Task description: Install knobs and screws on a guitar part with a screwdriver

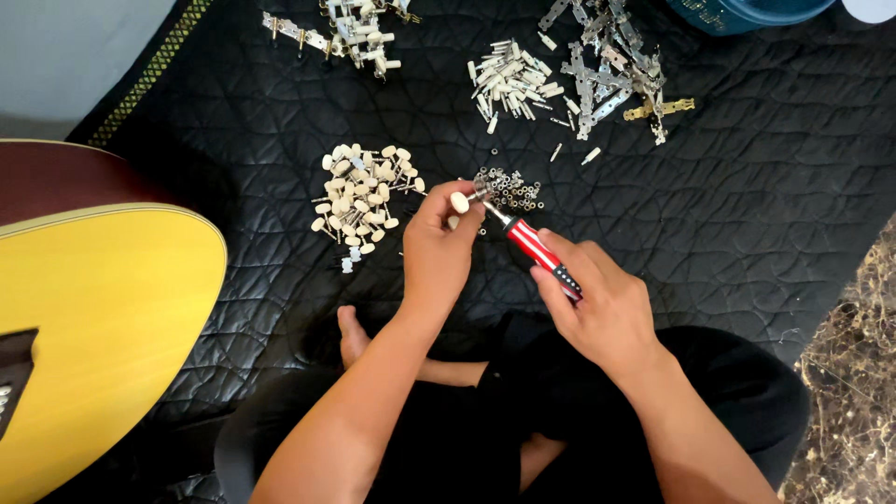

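Observation:
My left hand pinches a small tuning peg with a cream knob at its fingertips. My right hand grips a screwdriver with a red, white-striped handle; its tip meets the peg's metal end. Both hands hover above a black quilted mat, over my crossed legs. A heap of small metal screws and nuts lies just beyond the screwdriver tip. To the left of my left hand lies a pile of cream-knobbed pegs.
A yellow-topped acoustic guitar body lies at the left. At the far edge of the mat lie cream rollers, metal tuner plates and assembled tuner strips. A blue container stands top right. Marbled floor shows at right.

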